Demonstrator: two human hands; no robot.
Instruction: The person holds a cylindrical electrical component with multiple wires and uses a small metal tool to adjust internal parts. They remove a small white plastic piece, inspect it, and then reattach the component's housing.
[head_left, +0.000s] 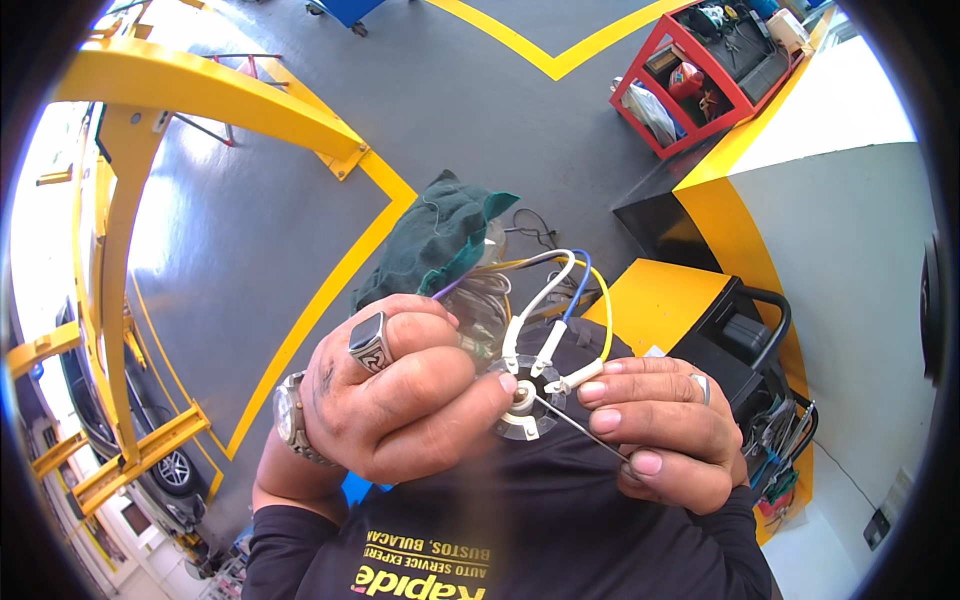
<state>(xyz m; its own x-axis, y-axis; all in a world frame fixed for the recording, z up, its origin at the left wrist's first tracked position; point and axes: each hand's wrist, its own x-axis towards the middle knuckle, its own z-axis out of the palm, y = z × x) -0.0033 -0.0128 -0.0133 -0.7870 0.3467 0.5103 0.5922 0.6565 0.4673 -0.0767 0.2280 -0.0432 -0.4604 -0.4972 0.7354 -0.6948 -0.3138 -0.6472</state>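
Observation:
Close before my torso is a small round switch-like part with a clear disc and a pale central stub. White-sleeved terminals stand on its rim, joined to a white wire, a blue wire and a yellow wire. My left hand is closed on the disc's left side, its thumb tip by the stub. Between the fingers of my right hand is a thin metal rod, slanting from the stub. Those fingers also touch the yellow wire's white sleeve. My left fingertips are partly hidden.
Beyond my hands lie a dark green cloth bundle and clear plastic with cables. A yellow-topped cart stands right, a red tool cart farther off. Yellow lift arms and a car wheel are left.

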